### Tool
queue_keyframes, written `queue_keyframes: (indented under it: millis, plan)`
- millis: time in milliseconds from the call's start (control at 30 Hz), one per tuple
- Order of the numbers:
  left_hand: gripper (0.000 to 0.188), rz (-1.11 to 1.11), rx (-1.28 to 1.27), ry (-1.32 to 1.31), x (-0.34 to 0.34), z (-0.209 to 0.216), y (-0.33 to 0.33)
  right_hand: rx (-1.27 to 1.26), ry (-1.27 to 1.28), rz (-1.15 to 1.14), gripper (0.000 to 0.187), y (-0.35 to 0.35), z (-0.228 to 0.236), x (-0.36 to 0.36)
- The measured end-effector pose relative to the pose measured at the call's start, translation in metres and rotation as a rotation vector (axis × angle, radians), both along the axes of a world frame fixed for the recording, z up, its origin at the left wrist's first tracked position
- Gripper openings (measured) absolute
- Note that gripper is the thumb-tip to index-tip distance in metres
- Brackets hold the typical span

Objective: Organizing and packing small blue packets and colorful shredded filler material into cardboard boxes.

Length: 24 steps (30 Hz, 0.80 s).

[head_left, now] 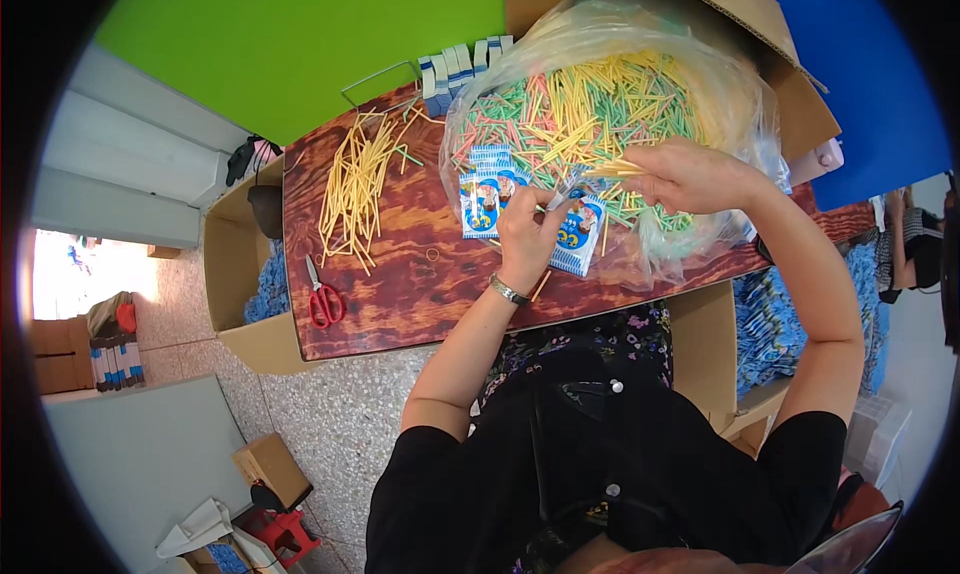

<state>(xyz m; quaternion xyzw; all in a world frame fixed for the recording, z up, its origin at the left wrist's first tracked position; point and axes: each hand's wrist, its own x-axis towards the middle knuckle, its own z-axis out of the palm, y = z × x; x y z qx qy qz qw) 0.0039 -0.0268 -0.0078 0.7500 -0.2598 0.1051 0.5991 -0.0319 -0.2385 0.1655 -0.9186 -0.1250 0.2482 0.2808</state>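
My left hand [526, 236] pinches a small blue-and-white packet [567, 183] by its edge. Yellow sticks [613, 169] are gripped in the fingers of my right hand [690, 177], their ends close to the packet's top; whether they are inside it I cannot tell. Both hands are over the front of a large clear plastic bag [762, 99], which lies wide open and full of short yellow, green and pink sticks [590, 104]. More flat packets [482, 209] lie left of my left hand, and another printed packet [578, 242] is just beneath it.
On the red-brown wooden table [410, 309] rest a pile of long yellow sticks [355, 184], red-handled scissors [324, 304] and a rubber band [432, 255]. Folded blue-and-white cartons [460, 69] stand at the back. Cardboard boxes of blue packets flank the table, left [225, 244] and right [705, 349].
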Motion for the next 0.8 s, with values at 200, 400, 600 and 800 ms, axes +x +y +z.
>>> queue_keyframes:
  millis: [200,400,600,800]
  plan:
    - [0.022,0.041,-0.025,-0.077,-0.001,0.0,0.002,-0.057,0.049,0.028,0.023,0.007,-0.001,0.01]
    - [0.023,0.026,-0.008,-0.187,-0.001,0.001,0.001,-0.378,-0.308,0.395,0.024,0.007,-0.004,0.017]
    - [0.022,0.004,0.014,-0.258,0.001,0.005,-0.004,-0.552,-0.146,0.423,0.019,0.02,0.016,0.029]
    - [0.021,-0.015,-0.042,-0.13,0.001,0.012,-0.013,-0.537,-0.692,0.515,0.009,0.016,0.011,0.011]
